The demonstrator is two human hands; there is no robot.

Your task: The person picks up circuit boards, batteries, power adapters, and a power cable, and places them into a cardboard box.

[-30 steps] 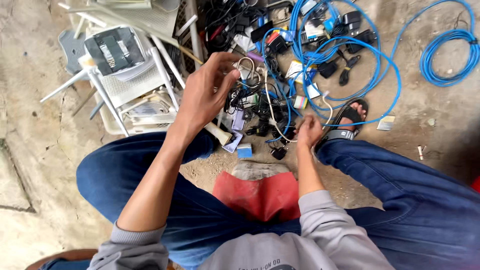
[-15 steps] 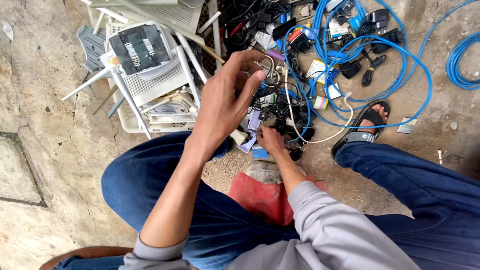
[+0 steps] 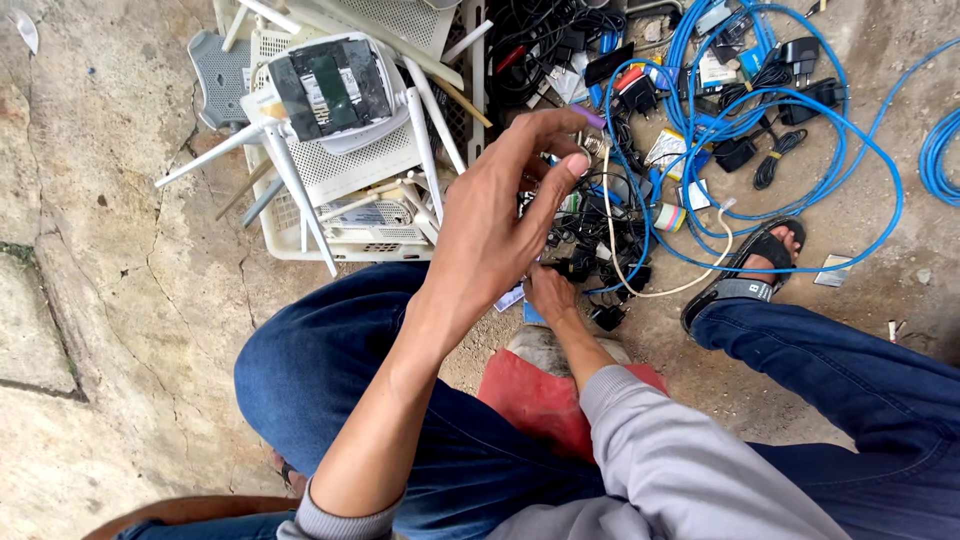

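Two hands work over a heap of scrap electronics; the left hand (image 3: 500,215) is raised above the heap, fingers spread and half curled, grasping nothing that can be seen, though a small metal ring shows just beside its fingertips; the right hand (image 3: 550,292) is lower, down among the black adapters (image 3: 600,250), and whether it grips one cannot be told, since its fingers are hidden. One white crate (image 3: 350,215) stands left of the heap, with one opened router (image 3: 335,90) on top and several white antennas (image 3: 290,180) sticking out, too tangled to count. One long blue cable (image 3: 800,110) loops through the heap; a second blue coil (image 3: 940,150) lies at the right edge; one cream wire (image 3: 690,285) curves near one sandalled foot (image 3: 755,265). The ground (image 3: 100,250) is bare cracked concrete, dusty.
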